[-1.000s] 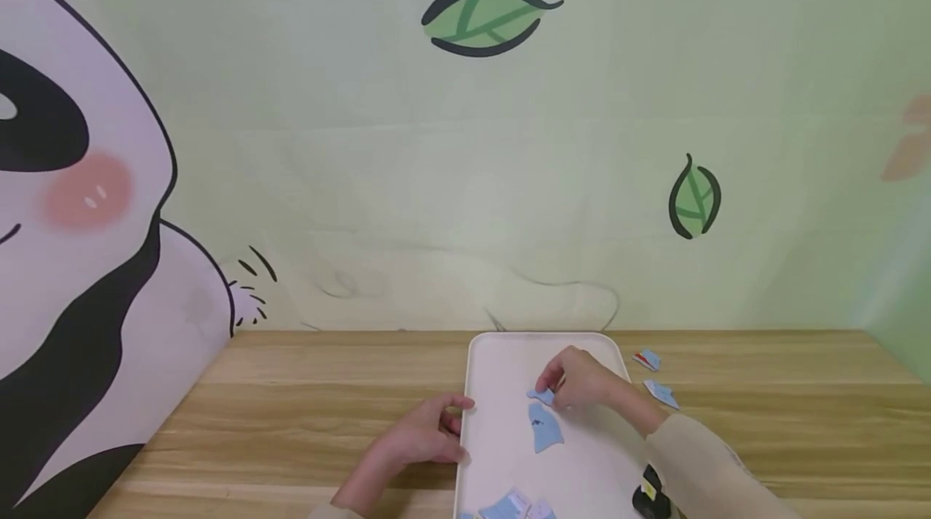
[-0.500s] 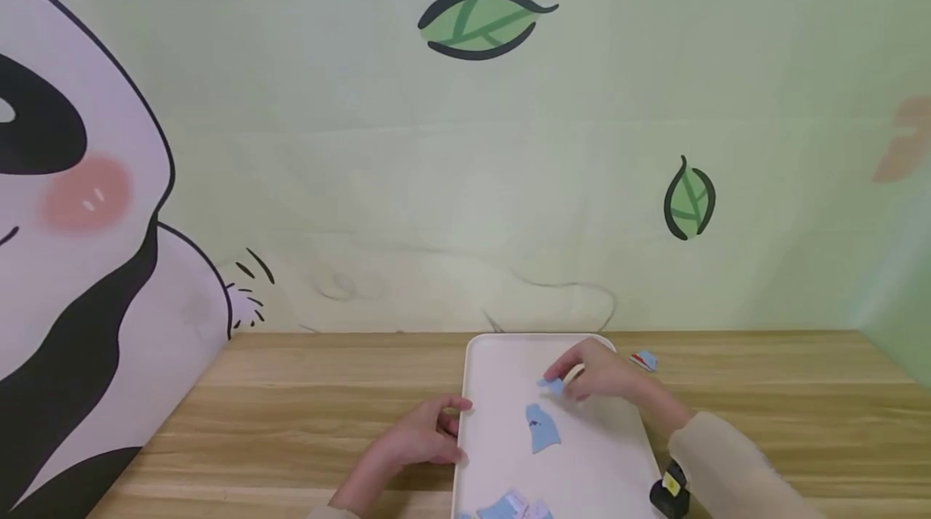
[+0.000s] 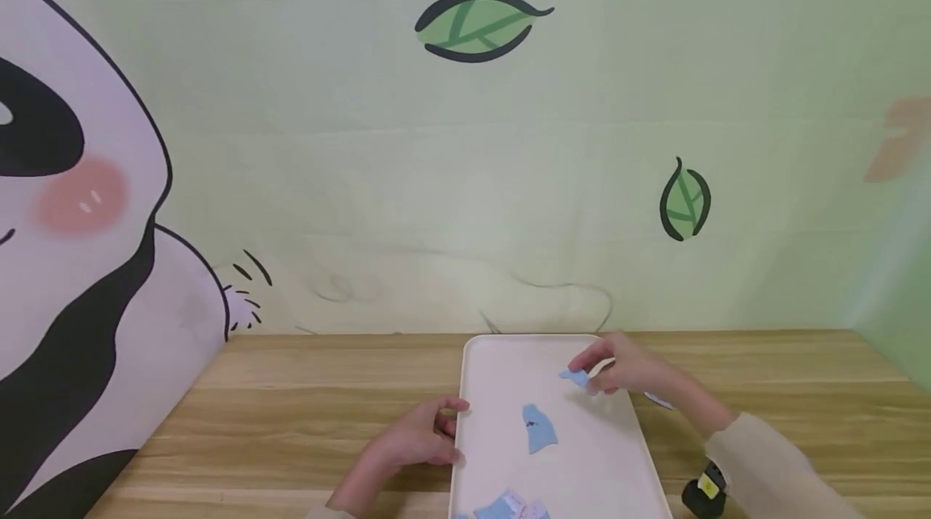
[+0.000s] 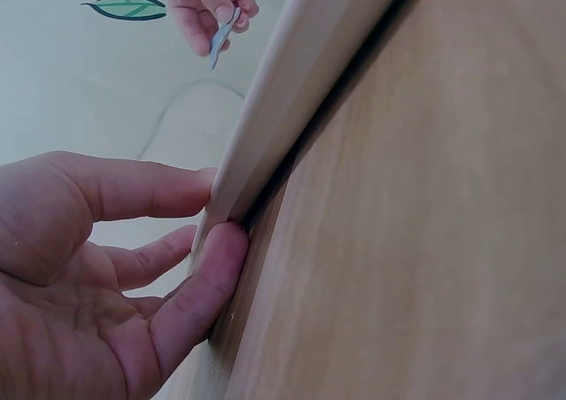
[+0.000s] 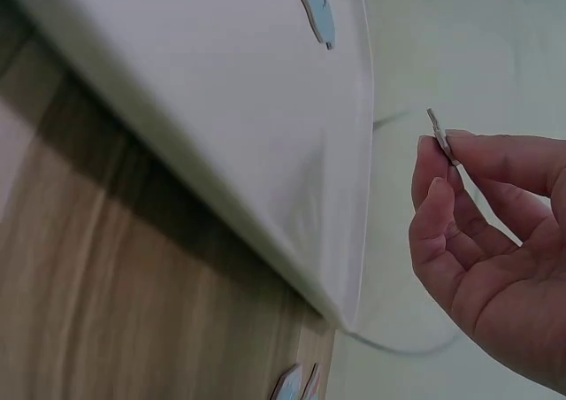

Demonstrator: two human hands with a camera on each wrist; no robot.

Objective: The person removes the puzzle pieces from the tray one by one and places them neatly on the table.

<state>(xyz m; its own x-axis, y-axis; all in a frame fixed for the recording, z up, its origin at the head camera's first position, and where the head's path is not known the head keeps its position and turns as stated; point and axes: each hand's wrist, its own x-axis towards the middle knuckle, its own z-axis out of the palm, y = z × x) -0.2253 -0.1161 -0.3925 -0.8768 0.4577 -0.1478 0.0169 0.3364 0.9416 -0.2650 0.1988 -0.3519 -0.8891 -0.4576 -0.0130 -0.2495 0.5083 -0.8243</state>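
because the right hand [image 3: 609, 367] has only its fingertips on the small blue piece [image 3: 575, 377], a light but firm pinch seems best: thin and flat as it looks, the piece could twist or slip if squeezed hard at one edge. it would help to lower it level and let go only once its whole underside rests, with the fingertips well clear of its neighbour.

the small blue piece pokes out on the left side of the right hand, gripped at the tips and held up off the white tray [image 3: 494, 377], over its far right part; the right wrist view shows it nearly edge-on. a larger blue piece [image 3: 540, 430] lies flat on the tray, nearer the person and to the left of the right hand, not touching it.

well apart from the small blue piece, the left hand [image 3: 422, 432] grips the tray's left rim, a steadying hold, i'd judge, and worth having while the other works.

farther out, patterned pieces [image 3: 499, 506] lie at the near end of the tray, cut off by the view. two loose pieces [image 5: 287, 384] sit on the desk [image 3: 327, 390], just beside the tray's far right end. behind everything stands a pale green wall [image 3: 364, 147].
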